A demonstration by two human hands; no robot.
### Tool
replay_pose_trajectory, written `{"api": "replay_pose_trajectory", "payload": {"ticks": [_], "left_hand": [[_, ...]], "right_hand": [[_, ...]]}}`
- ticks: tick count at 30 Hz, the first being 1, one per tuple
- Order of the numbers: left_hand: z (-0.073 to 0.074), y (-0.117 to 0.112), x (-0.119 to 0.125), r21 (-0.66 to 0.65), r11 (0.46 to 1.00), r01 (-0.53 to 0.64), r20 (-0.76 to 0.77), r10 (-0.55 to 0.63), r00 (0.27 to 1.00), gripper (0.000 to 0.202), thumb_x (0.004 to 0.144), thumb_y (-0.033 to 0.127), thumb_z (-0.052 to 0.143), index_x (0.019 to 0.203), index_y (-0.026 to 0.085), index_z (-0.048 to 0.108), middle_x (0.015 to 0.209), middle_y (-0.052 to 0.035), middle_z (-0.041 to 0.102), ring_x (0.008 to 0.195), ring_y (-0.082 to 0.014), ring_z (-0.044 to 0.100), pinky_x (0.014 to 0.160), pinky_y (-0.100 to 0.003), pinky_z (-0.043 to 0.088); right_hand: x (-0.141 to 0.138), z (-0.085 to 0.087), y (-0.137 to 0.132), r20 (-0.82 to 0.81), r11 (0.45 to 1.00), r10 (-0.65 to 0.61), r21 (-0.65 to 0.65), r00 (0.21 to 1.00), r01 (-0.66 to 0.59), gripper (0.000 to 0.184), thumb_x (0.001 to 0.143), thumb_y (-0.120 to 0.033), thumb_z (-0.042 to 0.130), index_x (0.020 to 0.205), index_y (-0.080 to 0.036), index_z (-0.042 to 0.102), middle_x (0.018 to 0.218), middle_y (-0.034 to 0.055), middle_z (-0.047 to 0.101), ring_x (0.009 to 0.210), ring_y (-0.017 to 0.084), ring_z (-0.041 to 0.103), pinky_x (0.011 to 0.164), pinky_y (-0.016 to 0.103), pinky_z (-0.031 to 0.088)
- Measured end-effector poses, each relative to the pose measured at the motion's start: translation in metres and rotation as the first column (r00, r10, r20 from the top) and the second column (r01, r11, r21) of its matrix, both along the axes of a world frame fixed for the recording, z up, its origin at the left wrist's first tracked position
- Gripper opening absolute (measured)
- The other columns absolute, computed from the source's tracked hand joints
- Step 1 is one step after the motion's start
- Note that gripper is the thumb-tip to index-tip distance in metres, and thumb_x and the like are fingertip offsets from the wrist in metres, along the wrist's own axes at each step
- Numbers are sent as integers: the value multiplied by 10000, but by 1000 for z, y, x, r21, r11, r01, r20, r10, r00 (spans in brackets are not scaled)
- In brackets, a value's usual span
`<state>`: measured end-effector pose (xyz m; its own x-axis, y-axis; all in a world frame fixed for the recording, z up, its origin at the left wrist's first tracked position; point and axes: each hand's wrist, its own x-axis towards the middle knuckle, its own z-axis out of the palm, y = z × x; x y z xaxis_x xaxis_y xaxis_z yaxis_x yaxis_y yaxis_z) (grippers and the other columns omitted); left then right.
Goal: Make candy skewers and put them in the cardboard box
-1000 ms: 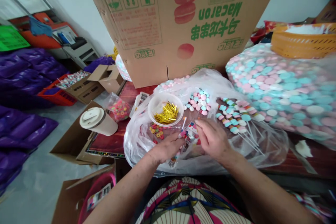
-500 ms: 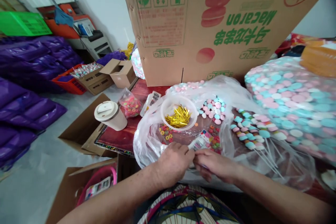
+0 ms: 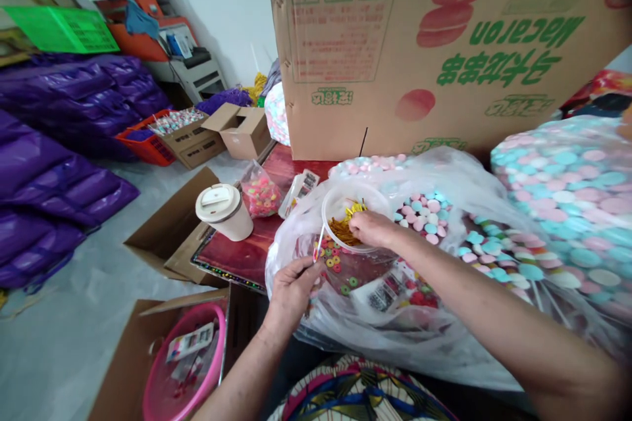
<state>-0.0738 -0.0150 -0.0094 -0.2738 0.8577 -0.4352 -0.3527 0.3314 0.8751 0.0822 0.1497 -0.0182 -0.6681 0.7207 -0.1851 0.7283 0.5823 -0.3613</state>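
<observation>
My left hand point(image 3: 295, 291) pinches a thin white stick point(image 3: 320, 242), which points up beside the white plastic bowl point(image 3: 326, 214). Something small and red shows near the stick's lower end, too small to name. Gold twist ties point(image 3: 340, 230) lie in a heap in the bowl. My right hand point(image 3: 371, 229) reaches in from the right, its fingers closed at the ties; the fingertips are partly hidden. Ring-shaped candies point(image 3: 332, 256) and a printed packet point(image 3: 382, 293) lie on clear plastic sheeting in front of the bowl.
A large cardboard box point(image 3: 375, 79) stands behind. Right of the bowl are pink and blue candies point(image 3: 424, 214), skewered candies point(image 3: 508, 256) and a big candy bag point(image 3: 577, 197). Left are a lidded cup point(image 3: 227, 214), a candy-ring bag point(image 3: 261, 194) and a pink basin point(image 3: 217, 368).
My hands, together in front of the bowl before, have parted. The right has moved up into the bowl; the left has moved left with the white stick showing. The view has turned left.
</observation>
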Motion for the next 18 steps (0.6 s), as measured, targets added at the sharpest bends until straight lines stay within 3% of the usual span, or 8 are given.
{"api": "replay_pose_trajectory", "payload": {"ticks": [6, 12, 15, 18], "left_hand": [[2, 9, 5, -42, 997, 70, 21, -69, 997, 256, 619, 394, 736, 716, 169, 661, 547, 10, 594, 485, -98, 517, 415, -185, 293], [8, 15, 8, -51, 999, 3, 82, 2, 997, 292, 577, 386, 765, 717, 164, 637, 624, 0, 639, 511, -98, 559, 437, -179, 353], [14, 20, 11, -50, 999, -17, 114, 22, 993, 341, 542, 392, 789, 742, 156, 646, 580, 7, 613, 490, -97, 550, 405, -164, 307], [22, 32, 18, 36, 999, 6, 154, -11, 988, 359, 534, 394, 802, 744, 149, 646, 540, 23, 575, 445, -74, 499, 388, -152, 263]], "right_hand": [[15, 11, 4, -43, 997, -74, -32, 996, 72, 179, 698, -112, 518, 546, -188, 574, 544, -10, 519, 571, 127, 447, 559, 248, 298], [14, 15, 7, -180, 980, -196, -71, 964, 186, 128, 686, -146, 481, 592, -170, 564, 545, -35, 458, 547, 106, 408, 533, 232, 286], [13, 26, -2, -239, 969, -228, -147, 944, 197, 150, 727, -198, 480, 608, -168, 566, 518, -46, 448, 496, 94, 401, 501, 222, 292], [16, 42, -26, -288, 962, -230, -212, 930, 172, 190, 786, -249, 463, 705, -169, 615, 545, -44, 501, 491, 90, 431, 494, 211, 320]]}}
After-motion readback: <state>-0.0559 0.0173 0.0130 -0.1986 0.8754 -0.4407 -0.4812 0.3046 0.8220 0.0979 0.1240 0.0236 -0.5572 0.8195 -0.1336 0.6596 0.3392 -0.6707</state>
